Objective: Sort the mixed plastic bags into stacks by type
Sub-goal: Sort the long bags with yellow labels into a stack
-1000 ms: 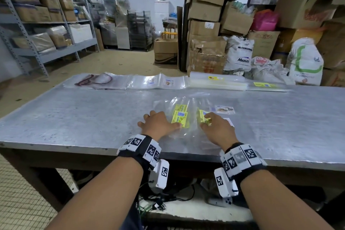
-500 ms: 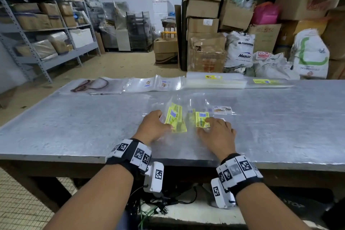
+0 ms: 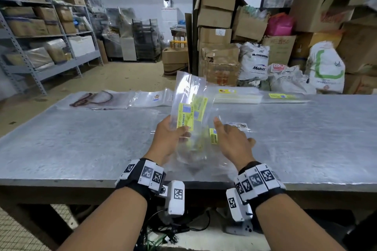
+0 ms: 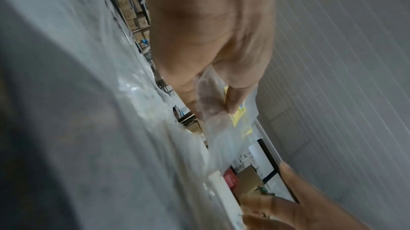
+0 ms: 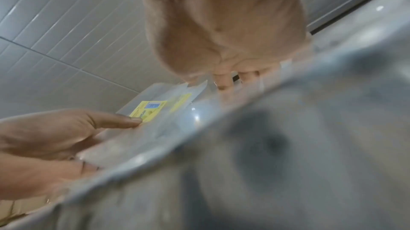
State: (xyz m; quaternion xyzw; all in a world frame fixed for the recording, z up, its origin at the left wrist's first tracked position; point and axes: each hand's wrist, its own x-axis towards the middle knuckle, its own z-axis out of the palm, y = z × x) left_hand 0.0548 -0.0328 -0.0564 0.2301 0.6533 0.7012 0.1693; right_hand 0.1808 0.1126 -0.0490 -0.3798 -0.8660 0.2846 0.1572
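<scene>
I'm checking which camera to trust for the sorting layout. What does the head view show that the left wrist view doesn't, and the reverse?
Only the head view shows the sorted stacks along the table's far edge, such as the yellow-labelled stack, and the loose bags below the right hand.

Only the left wrist view shows, close up, the fingertips pinching the bag's edge.

Both show the left hand holding up a clear yellow-labelled bag.

Your table (image 3: 81, 144) is dull grey metal, mottled and matt. The bags (image 3: 188, 96) you hold are clear, glossy plastic with yellow paper labels (image 3: 186, 116). Far boxes (image 3: 216, 8) are matt brown cardboard.
</scene>
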